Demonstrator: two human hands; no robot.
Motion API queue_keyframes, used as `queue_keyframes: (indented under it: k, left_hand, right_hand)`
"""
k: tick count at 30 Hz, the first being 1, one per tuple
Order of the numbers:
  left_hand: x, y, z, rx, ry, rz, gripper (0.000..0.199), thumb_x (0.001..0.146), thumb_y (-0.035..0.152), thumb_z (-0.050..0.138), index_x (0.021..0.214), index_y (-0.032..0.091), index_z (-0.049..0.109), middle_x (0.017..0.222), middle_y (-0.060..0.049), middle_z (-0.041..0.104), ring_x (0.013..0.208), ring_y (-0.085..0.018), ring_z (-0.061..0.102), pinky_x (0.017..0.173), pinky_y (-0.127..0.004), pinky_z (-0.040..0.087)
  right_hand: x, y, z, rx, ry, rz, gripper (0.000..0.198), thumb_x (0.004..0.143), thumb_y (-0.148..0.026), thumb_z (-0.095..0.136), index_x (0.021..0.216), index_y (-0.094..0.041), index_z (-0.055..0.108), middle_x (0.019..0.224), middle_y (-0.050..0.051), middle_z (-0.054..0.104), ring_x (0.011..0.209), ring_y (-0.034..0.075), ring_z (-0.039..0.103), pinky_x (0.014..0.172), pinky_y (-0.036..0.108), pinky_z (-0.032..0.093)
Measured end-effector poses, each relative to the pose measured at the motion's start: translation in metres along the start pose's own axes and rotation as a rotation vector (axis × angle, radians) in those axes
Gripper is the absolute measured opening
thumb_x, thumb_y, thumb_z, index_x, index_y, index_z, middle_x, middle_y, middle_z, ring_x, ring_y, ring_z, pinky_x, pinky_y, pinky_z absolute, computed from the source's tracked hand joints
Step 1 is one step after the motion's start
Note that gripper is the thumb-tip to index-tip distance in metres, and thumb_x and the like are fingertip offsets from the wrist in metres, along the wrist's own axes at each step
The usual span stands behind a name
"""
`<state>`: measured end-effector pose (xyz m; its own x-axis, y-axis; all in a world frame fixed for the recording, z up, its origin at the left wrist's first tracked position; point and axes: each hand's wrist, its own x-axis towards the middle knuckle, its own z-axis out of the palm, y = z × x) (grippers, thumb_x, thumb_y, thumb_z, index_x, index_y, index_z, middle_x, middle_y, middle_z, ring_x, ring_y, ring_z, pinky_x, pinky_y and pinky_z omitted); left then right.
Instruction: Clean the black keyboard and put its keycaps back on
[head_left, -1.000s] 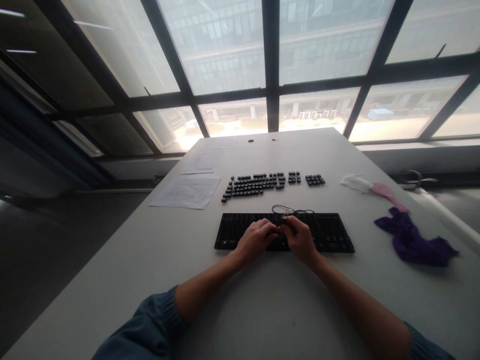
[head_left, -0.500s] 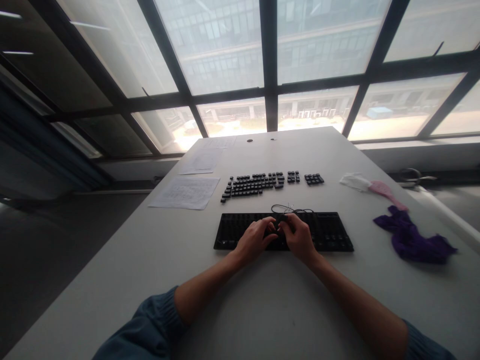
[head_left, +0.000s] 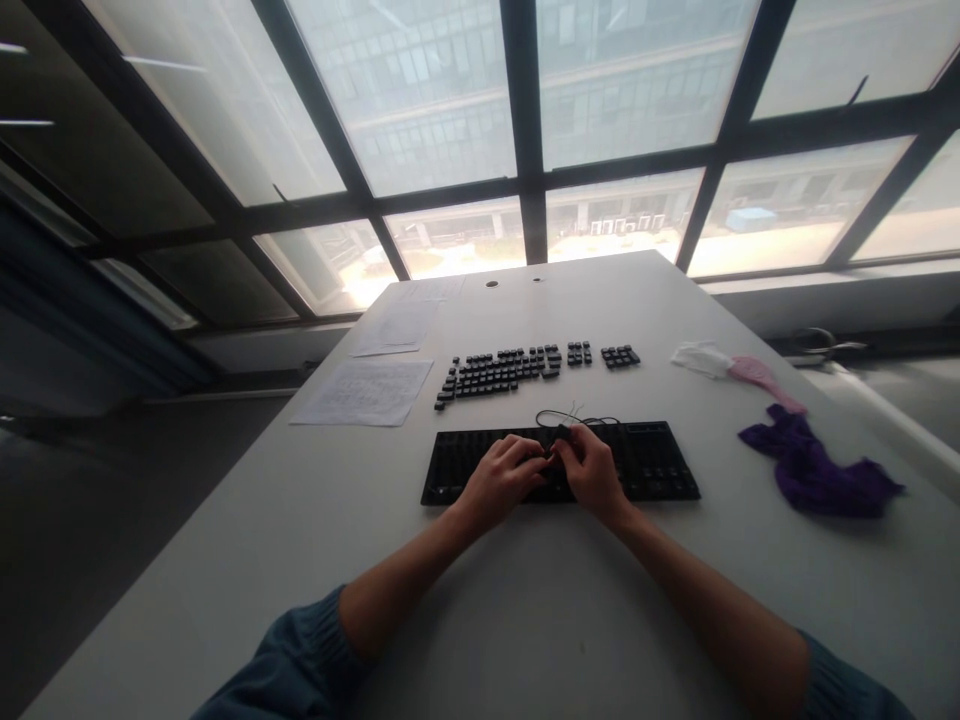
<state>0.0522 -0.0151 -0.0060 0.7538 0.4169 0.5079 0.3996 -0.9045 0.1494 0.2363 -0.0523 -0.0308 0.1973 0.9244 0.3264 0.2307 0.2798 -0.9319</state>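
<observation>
Right hand (head_left: 592, 465) pinched narrow, I hold a small dark object (head_left: 561, 432), too blurred to name, over the middle of the black keyboard (head_left: 649, 465). My left hand (head_left: 496, 475) is beside it above the keyboard, fingers bent; I cannot tell whether they grip anything. The keyboard lies flat on the white bench (head_left: 525, 610), a thin black cable (head_left: 541, 415) looping at its far edge. Beyond the keyboard sit loose black keycaps (head_left: 489, 375) in grouped rows; left of it, printed sheets (head_left: 364, 393); right of it, a crumpled purple cloth (head_left: 814, 470).
</observation>
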Motion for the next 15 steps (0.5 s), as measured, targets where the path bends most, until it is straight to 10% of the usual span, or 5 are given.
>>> queue_keyframes:
  k: [9,15]
  left_hand:
    - [0.038,-0.037,-0.026,-0.204,0.168,-0.315,0.02,0.089,0.024,0.07,0.109,0.021,0.069,0.095,-0.004,0.069,0.085,-0.016,0.064,0.08,-0.031,0.055]
    - [0.092,-0.114,-0.006,0.058,-0.048,-0.369,0.011,0.086,0.024,0.072,0.095,0.021,0.076,0.102,-0.006,0.068,0.103,-0.024,0.058,0.098,-0.041,0.047]
  right_hand:
    - [0.001,0.001,0.002,0.054,-0.016,0.01,0.01,0.094,-0.029,0.055,0.091,-0.02,0.059,0.074,0.003,0.069,0.065,0.018,0.069,0.064,0.029,0.052]
    - [0.001,0.001,0.001,0.032,-0.035,-0.024,0.009,0.095,-0.027,0.053,0.091,-0.021,0.058,0.073,0.002,0.068,0.066,0.018,0.067,0.064,0.03,0.051]
